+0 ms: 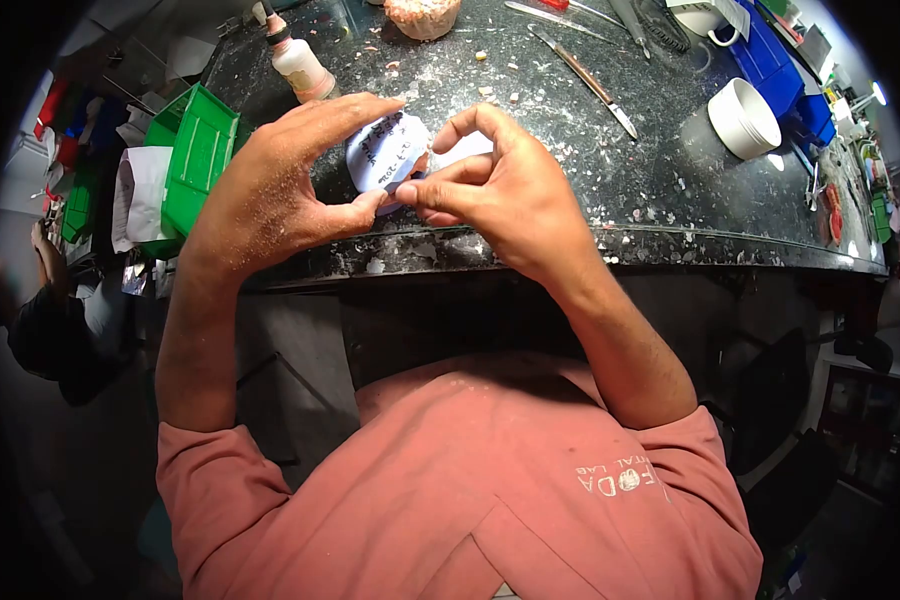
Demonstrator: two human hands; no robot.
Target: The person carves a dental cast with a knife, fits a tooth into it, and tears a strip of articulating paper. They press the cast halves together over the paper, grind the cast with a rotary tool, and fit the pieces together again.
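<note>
My left hand (270, 185) is curved around a white plaster dental model (382, 150) just above the bench's front edge. Its thumb and fingers grip the model's left side, and pale dust coats the skin. Dark handwriting covers the flat face turned toward me. At the model's right edge, my right hand (515, 190) has its thumb and bent fingers closed against it. A small reddish area shows there between the fingertips, too hidden to make out. The model's far side is out of sight.
Plaster crumbs litter the black bench (670, 200). Around it are a dropper bottle (303, 70), a pink-topped cast (422, 18), a wooden-handled knife (582, 80), a white cup (743, 118), a green bin (198, 155) and blue bins (770, 60). Another person (60, 320) is at far left.
</note>
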